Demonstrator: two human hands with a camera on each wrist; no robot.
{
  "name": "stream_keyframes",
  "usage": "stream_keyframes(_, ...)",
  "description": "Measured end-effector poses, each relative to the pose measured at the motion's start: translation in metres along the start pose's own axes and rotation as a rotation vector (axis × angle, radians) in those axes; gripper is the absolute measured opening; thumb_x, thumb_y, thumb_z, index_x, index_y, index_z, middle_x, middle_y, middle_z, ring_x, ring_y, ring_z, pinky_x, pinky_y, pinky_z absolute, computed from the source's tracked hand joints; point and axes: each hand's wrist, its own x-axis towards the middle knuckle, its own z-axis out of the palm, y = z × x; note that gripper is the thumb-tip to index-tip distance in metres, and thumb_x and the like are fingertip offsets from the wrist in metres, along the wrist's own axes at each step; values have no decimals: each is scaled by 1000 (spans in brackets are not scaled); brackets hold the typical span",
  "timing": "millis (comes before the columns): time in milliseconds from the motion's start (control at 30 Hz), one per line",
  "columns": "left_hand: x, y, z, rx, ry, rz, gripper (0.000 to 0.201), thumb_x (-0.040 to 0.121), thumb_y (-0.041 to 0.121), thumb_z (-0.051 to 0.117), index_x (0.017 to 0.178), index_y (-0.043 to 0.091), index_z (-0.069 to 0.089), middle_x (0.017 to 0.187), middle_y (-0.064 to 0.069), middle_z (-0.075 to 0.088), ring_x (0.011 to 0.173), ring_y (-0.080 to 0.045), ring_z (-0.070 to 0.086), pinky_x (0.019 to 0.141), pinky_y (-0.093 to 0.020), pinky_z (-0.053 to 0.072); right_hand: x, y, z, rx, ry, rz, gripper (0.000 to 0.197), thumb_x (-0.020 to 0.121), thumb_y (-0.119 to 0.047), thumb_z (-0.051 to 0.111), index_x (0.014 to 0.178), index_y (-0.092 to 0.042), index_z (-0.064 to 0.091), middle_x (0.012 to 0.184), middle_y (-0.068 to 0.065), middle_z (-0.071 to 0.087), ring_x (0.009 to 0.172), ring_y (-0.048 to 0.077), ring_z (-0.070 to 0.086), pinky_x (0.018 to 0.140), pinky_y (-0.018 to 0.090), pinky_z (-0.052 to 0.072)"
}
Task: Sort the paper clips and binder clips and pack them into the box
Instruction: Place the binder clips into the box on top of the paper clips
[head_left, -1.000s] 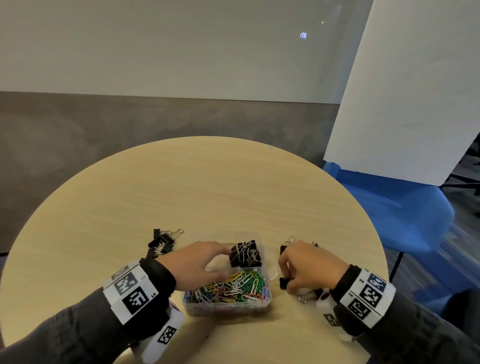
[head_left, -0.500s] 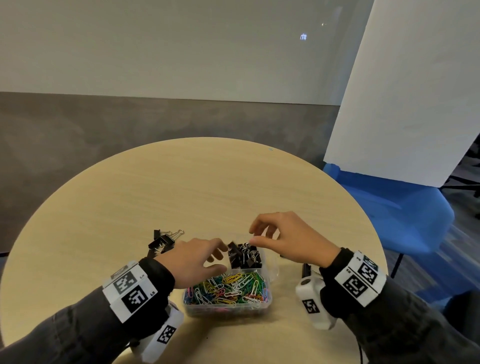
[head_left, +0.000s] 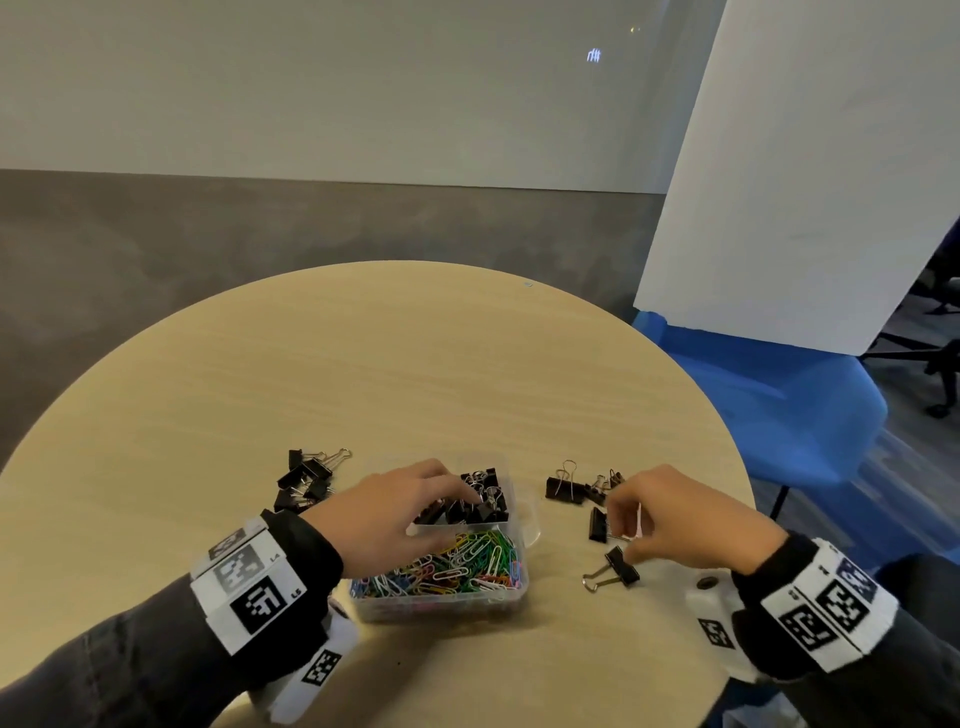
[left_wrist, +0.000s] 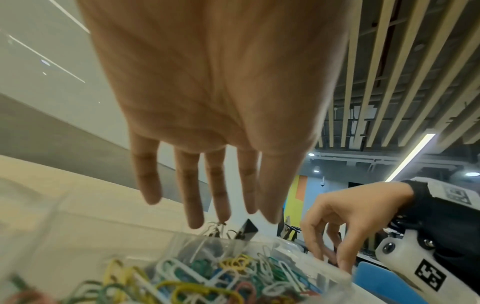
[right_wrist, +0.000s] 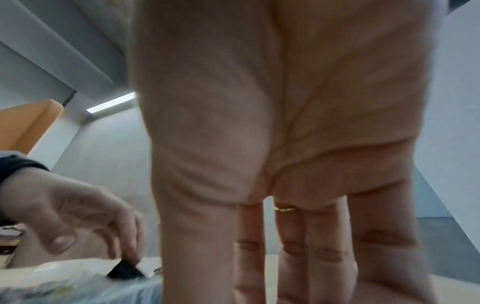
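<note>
Loose binder clips (head_left: 595, 522) lie at three o'clock of the box (head_left: 441, 597), under the right hand (head_left: 691, 525), whose fingers hang straight, holding nothing. The left hand (head_left: 395, 514) rests its relaxed fingers on packed clips. Light, stiff, springy (wire handles snag); best pinched by the black body.

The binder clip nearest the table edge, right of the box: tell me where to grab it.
Pinch the black body of that binder clip from above with the right hand. The body is its bulkiest part; the wire handles lie flat, pointing left, probably harder to catch.
</note>
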Motion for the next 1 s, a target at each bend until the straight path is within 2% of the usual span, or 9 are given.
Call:
stream_keyframes(133,5,13,6,96,-54,44,34,96,41,47,129,38,52,138,18,37,123,-3,42,103,-21,33,0,3,23,-54,-32,-10,33,75,-27,77,102,-33,59,95,-18,47,75,-1,47,60,14,35)
stream_keyframes(233,7,13,6,137,-45,28,31,96,41,47,125,33,56,141,18,37,124,-4,42,100,-20,31,3,4,29,-33,-13,-36,32,75,-28,76,102,-31,61,96,-16,48,74,-2,47,59,13,35)
stream_keyframes(333,8,12,7,63,-105,60,35,96,38,48,131,31,49,147,17,36,131,-5,39,108,-23,31,3,3,23,-53,-11,-71,26,77,-36,72,100,-26,63,93,-14,52,68,-1,47,58,13,35)
stream_keyframes(467,7,12,8,92,-106,55,37,98,35,46,135,28,46,153,17,28,136,-5,33,111,-23,28,6,-6,0,56,67,-112,19,81,-40,66,88,-23,70,80,-10,62,68,6,56,59,15,44)
stream_keyframes(567,7,11,8,50,-42,40,39,97,36,47,134,24,47,146,13,38,127,-7,43,107,-23,34,14,-21,-17,142,158,-168,17,85,-37,64,88,-23,73,79,-11,64,72,4,56,64,14,44)
stream_keyframes(667,7,5,6,25,9,-15,43,96,40,48,135,22,44,138,9,42,115,-9,51,100,-27,41,26,-38,-24,203,207,-223,20,89,-38,60,88,-23,74,84,-10,67,76,2,58,64,15,45)
stream_keyframes(800,4,-4,3,36,-6,-75,43,95,45,47,133,25,45,135,8,47,116,-10,50,100,-31,42,44,-57,-26,197,236,-263,27,93,-40,55,93,-19,72,87,-7,68,74,5,58,63,15,40)
stream_keyframes(900,3,-4,0,-45,-27,-46,37,94,41,51,128,27,47,130,10,54,113,-8,52,98,-28,43,56,-68,-23,222,247,-285,26,93,-39,55,96,-19,72,85,-8,66,74,3,58,62,13,38)
stream_keyframes(1000,2,-3,-2,-89,-74,-26,37,93,37,55,127,26,46,129,10,55,112,-6,51,99,-27,42,63,-78,-16,248,245,-299,27,93,-40,56,94,-18,71,80,-9,65,72,4,59,64,17,44)
